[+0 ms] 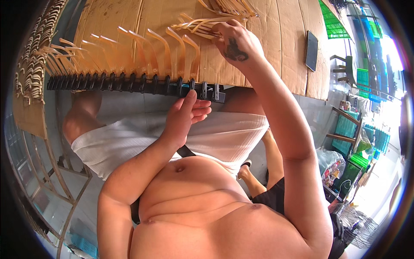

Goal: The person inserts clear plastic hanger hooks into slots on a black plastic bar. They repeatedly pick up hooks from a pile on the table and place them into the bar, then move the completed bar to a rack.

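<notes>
Translucent amber eyeglass temples (165,49) stand side by side in a long row of black clips (118,82) along the near edge of the cardboard-covered table. Below the row's right end is my left hand (185,113), its thumb touching the last filled clip and its other fingers extended loosely to the right. Two clips (210,90) beyond the thumb hold no temples. Farther up, my right hand (236,41) has its fingers closed at a loose pile of eyeglass temples (196,26); the fingertips are partly hidden behind the hand.
Another bundle of temples (235,7) lies at the table's far edge. A dark phone-like slab (311,51) rests on the cardboard (282,26) at right. Stacked curved pieces (32,60) fill a rack at far left. A stool (347,69) and green crates (353,170) stand at right.
</notes>
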Action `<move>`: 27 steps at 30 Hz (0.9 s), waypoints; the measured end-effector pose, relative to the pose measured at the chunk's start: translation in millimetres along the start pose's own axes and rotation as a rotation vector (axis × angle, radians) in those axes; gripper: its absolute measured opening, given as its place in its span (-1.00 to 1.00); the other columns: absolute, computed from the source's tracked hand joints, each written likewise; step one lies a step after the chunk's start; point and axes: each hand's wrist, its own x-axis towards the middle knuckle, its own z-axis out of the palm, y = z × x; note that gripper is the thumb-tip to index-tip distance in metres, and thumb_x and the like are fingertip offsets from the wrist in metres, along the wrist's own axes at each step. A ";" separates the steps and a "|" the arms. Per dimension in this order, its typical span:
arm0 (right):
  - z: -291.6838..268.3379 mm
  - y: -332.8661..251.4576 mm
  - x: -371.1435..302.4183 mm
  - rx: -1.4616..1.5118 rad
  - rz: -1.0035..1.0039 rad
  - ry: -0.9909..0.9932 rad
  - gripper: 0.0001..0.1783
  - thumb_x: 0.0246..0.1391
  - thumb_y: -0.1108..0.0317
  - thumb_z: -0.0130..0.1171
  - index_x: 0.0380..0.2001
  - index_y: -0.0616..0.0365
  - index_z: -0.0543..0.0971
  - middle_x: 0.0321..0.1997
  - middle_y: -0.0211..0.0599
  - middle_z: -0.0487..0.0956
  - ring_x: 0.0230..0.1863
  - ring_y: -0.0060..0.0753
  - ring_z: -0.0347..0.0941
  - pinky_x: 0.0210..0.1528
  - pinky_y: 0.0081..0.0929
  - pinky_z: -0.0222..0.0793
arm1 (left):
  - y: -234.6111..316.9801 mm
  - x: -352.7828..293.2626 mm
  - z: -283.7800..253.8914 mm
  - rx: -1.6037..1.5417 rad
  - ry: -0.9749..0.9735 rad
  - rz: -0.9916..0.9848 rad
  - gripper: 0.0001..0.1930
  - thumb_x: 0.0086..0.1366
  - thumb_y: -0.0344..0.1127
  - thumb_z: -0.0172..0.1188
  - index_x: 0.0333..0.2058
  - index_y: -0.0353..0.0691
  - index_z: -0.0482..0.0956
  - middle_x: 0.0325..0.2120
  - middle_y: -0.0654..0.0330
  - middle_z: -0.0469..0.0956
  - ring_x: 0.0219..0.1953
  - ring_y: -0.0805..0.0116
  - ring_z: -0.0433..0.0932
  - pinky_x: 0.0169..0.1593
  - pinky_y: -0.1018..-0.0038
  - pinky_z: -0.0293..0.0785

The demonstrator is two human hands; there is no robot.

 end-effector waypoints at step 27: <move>-7.1 12.9 -42.8 0.439 0.237 -0.077 -0.69 0.18 0.31 0.10 -0.06 0.23 0.49 -0.46 -0.48 0.48 -0.49 -0.64 0.35 -0.32 -0.63 0.36 | -3.0 1.4 -2.2 -0.066 -0.068 -0.014 -0.45 0.32 0.22 -0.08 -0.18 -0.23 0.49 -0.20 0.13 0.58 -0.19 0.36 0.57 -0.09 0.44 0.44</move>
